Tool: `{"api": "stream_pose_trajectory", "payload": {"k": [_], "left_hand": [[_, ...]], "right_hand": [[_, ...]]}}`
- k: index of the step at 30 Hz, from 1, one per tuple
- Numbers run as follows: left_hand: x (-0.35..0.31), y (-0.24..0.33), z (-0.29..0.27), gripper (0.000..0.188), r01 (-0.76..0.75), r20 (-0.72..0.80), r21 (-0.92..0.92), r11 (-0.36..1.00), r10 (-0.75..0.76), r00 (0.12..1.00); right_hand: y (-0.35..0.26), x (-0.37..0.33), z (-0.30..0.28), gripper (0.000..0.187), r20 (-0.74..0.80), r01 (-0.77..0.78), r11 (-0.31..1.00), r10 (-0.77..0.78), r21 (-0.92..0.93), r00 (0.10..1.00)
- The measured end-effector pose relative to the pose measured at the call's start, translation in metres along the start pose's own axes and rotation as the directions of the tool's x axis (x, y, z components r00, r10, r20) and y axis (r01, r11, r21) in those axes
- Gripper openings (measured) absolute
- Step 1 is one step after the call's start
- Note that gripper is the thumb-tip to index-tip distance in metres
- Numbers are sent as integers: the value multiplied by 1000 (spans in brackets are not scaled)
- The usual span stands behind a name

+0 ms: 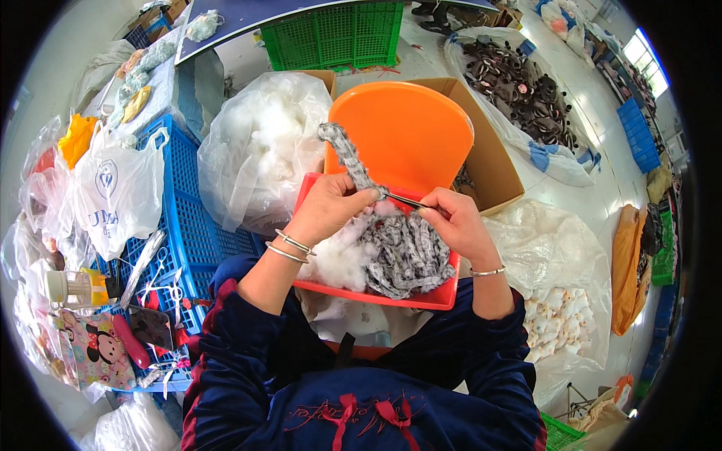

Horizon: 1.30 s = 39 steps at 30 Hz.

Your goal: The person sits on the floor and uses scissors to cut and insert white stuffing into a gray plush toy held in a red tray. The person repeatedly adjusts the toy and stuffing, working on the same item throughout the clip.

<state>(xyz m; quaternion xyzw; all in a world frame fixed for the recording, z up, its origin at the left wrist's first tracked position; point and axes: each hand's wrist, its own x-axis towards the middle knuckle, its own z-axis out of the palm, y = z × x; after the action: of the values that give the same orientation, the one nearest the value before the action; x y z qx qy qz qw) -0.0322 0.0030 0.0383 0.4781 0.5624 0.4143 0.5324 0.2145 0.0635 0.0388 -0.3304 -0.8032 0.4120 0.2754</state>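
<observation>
- Red tray sits just below both hands, rim running out left and right of the grip; its fill comes up close under the fingers.
- Orange seat is directly beyond the grip, bare surface, so open room that way. Cardboard box edges it beyond and right of the right hand.
- Left of the left hand: clear bag of white stuffing, close to the strip's far end. Blue crate further out left.
- Grey fuzzy strip: long axis runs from the pinch away from the wearer and leftward, free end over the seat's left edge in view. Slight bend at that end.
- Left hand: thumb and fingers pinched together on the strip's near end; most of its length extends beyond the grip.
- Right hand: fingers clamped on a thin dark tool, which points left to the strip's near end. Can't tell if the tip is inside.
- Under the grip, in tray: white fluff on the left, grey fuzzy pile on the right.
</observation>
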Motion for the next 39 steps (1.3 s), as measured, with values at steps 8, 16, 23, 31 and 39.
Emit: {"api": "stream_pose_trajectory", "payload": {"k": [8,16,23,31,39], "left_hand": [[0,0,1,26,14,-5,17,1000,-14,1000],[-1,-2,0,26,-29,128,50,998,23,992],[3,-13,8,30,-120,19,-28,992,120,993],[1,-7,18,28,-159,-116,-284,946,130,985],[-1,-5,17,30,-195,-192,-422,885,123,974]], "right_hand": [[-4,-2,-2,7,27,6,1000,-5,-8,1000],[-3,-3,-1,8,94,17,1000,-17,-3,995],[5,-8,25,7,54,-144,962,135,232,989],[3,-2,44,8,-55,-101,905,135,413,989],[1,3,53,9,-101,-33,917,79,397,992]]}}
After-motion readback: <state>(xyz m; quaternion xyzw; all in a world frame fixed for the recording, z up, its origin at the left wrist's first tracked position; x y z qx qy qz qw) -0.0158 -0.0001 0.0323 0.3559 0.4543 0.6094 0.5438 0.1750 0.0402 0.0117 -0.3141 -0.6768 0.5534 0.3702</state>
